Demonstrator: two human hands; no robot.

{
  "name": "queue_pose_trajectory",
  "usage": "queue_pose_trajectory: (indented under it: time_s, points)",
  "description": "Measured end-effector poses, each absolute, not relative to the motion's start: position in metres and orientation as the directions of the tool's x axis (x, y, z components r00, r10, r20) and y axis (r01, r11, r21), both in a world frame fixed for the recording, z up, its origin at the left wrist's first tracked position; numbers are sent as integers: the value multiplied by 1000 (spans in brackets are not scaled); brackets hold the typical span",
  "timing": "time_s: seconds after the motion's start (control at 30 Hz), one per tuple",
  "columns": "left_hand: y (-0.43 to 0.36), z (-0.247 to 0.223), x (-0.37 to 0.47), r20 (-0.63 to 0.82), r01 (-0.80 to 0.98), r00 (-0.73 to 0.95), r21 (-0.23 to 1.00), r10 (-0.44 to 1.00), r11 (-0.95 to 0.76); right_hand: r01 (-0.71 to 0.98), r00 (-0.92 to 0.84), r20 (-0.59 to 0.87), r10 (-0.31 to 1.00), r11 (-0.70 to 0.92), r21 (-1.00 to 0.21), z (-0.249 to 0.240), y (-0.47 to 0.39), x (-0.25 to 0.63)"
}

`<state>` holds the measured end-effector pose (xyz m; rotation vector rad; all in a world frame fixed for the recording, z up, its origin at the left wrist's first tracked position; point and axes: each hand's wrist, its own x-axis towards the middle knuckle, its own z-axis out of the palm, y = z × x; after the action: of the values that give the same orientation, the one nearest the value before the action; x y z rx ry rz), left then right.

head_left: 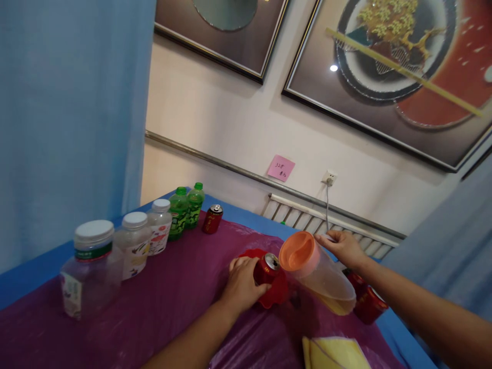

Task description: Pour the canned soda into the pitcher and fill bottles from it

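Observation:
My left hand [244,282] is wrapped round an opened red soda can [265,270], which stands in or over a red dish [279,292] with a wavy rim. By its handle, my right hand [342,248] grips a clear plastic pitcher [326,284] with an orange lid [295,251]. The pitcher is tipped to the left, its lid close beside the can's top. Some yellowish liquid lies in the pitcher's lower end. I cannot tell whether any liquid is flowing out.
Along the left stand clear jars with white lids [94,230], green bottles [179,212] and another red can [212,219]. More red cans [371,305] sit under my right forearm. A yellow cloth [334,353] lies at the front on the purple sheet [172,307]. Behind are a radiator [286,210] and wall.

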<state>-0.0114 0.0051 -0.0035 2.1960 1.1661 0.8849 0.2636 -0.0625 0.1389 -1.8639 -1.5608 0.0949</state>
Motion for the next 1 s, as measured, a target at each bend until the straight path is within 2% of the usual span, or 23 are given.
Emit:
queue_pose_trajectory:
  time_s: [1.0]
  points:
    - [5,-6,-10,339,513,416,679,843,-526,840,268,381,885,-20,-543,135,-61,267]
